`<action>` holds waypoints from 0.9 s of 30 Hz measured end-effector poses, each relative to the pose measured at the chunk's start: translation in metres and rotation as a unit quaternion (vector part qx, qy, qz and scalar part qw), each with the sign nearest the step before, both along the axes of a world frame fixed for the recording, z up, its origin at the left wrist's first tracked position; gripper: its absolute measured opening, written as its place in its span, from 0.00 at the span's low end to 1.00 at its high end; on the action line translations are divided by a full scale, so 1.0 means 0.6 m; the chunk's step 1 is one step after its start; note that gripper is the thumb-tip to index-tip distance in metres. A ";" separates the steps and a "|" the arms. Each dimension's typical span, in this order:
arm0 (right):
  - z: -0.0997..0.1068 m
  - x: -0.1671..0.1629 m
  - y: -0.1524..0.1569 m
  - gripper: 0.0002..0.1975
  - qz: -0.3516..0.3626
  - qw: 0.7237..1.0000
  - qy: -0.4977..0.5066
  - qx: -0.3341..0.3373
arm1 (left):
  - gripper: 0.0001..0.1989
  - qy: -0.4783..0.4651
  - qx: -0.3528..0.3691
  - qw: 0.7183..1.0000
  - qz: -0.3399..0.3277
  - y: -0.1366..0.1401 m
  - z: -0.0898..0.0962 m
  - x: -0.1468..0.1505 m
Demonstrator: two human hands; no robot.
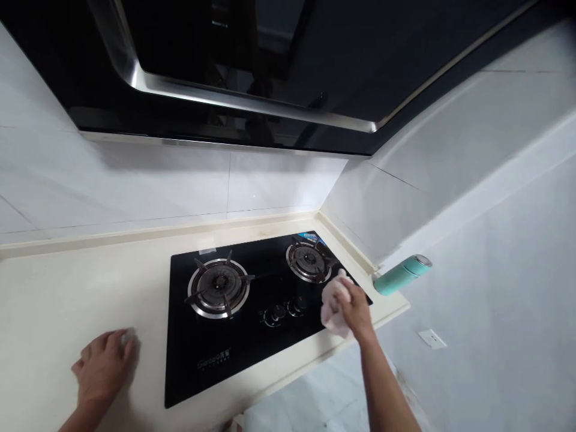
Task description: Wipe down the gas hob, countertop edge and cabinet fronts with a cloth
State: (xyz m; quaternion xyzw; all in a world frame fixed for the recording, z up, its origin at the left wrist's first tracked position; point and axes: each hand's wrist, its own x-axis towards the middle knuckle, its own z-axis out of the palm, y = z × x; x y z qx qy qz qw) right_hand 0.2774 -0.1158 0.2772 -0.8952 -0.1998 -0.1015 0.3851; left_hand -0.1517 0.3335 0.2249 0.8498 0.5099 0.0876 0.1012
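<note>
My right hand [355,309] is closed around a crumpled pale pinkish-white cloth [332,307]. The cloth lies against the front right part of a black glass gas stove [252,336], partly over its front edge. On the left, my left hand [103,363] rests on the cream countertop [81,294] with its fingers curled. A small greyish thing [128,337] shows between thumb and forefinger; its kind is unclear. The stove has a left burner [219,285], a right burner [309,259] and two knobs [278,312] near the front.
A teal bottle [400,276] stands at the counter's right end. Overhead, a black range hood [234,114] with a metal trim hangs low over the stove. Pale tiled walls [180,186] enclose the back and right. A wall socket [432,339] sits at lower right.
</note>
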 end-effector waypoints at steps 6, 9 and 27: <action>-0.083 -0.059 0.096 0.33 0.115 0.986 0.056 -0.110 | 0.24 0.009 0.010 1.000 0.007 0.002 -0.007 -0.001; -0.110 -0.065 0.106 0.28 0.102 0.982 0.047 -0.150 | 0.23 0.009 0.009 1.000 0.009 0.002 -0.006 0.000; -0.085 0.028 0.115 0.22 0.005 0.970 0.090 -0.225 | 0.24 0.026 0.019 0.999 0.010 0.002 -0.018 -0.004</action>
